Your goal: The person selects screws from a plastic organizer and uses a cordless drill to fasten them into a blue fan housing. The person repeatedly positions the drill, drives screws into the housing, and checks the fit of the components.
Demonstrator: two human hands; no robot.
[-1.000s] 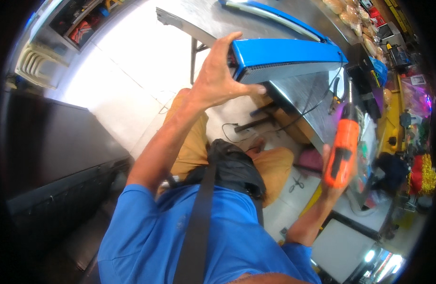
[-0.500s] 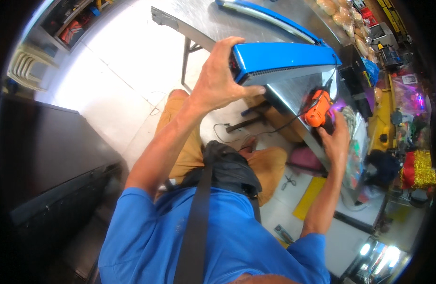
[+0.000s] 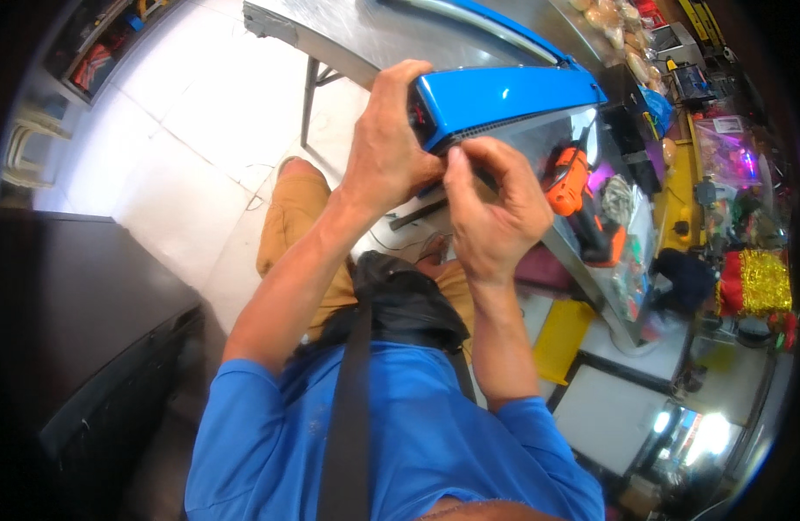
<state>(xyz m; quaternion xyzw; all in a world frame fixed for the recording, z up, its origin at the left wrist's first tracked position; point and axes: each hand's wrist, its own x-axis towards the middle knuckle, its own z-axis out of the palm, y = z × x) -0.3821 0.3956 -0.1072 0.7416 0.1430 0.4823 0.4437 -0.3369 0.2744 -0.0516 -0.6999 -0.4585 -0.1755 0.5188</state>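
Blue casing: the long blue device (image 3: 504, 97) lies at the near edge of the metal table (image 3: 374, 35), its underside ribbed and dark.
Hidden: the device's near end is covered by the left hand (image 3: 387, 148); what the right fingertips pinch is too small to make out.
Left hand: wrapped around the device's end, thumb beneath, fingers over the top.
Right hand (image 3: 491, 213): fingers drawn together at the lower edge of the casing, touching it; whether they hold anything cannot be told.
Surface: a steel tabletop, with an orange power drill (image 3: 569, 187) lying on it just beyond the right hand.
Room: pale tiled floor (image 3: 183, 113), cluttered shelves (image 3: 730, 174) on the right.
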